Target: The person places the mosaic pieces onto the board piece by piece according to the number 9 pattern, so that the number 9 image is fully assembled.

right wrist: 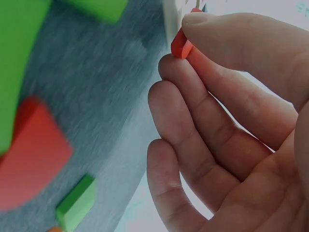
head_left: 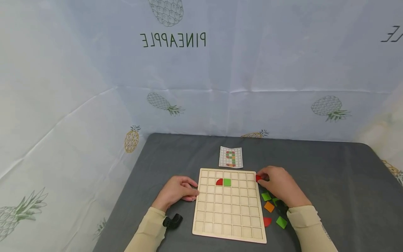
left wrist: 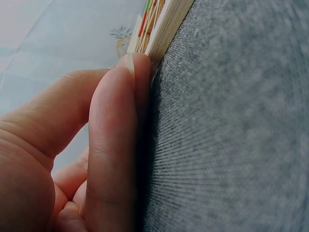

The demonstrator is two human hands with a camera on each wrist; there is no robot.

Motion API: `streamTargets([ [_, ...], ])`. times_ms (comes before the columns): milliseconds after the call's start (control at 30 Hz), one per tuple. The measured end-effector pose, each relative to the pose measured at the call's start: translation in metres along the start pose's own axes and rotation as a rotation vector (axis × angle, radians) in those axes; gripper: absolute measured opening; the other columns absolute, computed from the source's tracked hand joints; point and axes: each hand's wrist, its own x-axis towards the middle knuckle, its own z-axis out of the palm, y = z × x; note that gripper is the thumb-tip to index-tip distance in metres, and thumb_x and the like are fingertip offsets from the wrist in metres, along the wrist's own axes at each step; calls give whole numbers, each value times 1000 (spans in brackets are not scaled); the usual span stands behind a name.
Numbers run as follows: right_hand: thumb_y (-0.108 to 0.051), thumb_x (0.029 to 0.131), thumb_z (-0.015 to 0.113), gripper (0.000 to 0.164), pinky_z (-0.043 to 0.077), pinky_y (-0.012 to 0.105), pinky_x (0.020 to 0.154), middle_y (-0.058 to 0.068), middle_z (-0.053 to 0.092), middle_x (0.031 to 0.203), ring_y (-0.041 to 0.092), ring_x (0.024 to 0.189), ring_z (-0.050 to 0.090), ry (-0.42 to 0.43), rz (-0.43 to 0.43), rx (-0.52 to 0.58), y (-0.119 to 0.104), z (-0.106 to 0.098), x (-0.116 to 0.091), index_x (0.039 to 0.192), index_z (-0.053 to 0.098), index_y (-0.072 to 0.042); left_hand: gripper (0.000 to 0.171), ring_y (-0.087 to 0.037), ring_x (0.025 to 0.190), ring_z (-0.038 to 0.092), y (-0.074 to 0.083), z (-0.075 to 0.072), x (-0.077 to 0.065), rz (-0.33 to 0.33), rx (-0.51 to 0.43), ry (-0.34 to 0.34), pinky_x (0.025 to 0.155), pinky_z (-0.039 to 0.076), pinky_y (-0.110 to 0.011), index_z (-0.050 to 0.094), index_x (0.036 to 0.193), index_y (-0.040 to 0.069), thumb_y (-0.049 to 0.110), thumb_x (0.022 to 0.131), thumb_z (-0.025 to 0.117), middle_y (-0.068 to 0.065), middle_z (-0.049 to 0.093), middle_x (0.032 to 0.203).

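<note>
A square-celled wooden grid board (head_left: 226,210) lies flat on the table. My left hand (head_left: 177,191) holds its left edge, with thumb and finger tips together at the rim (left wrist: 166,34). At the upper right corner, my right hand (head_left: 279,183) pinches a small red piece (right wrist: 181,46) between thumb and index finger; its other fingers are loosely bent. Side by side in an upper row of the board sit a red quarter-round piece (head_left: 219,182) and a green square (head_left: 227,182).
Right of the board lie loose pieces: several green squares (head_left: 281,222), an orange square (head_left: 269,207) and a red rounded one (head_left: 267,221). Behind the board is a pattern card (head_left: 231,157). A pineapple-print cloth (head_left: 201,70) hangs behind the grey table (head_left: 333,182).
</note>
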Motion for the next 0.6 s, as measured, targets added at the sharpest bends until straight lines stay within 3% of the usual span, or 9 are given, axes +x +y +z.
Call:
streamTargets([
  [600, -17, 93, 87, 17, 63, 40, 77, 3, 77, 101, 15, 86, 67, -20, -21, 26, -37, 14, 7, 108, 82, -10, 34, -18, 74, 80, 2, 1, -3, 17, -13, 3, 72, 69, -33, 77, 113, 2, 12, 84, 93, -12, 78, 85],
])
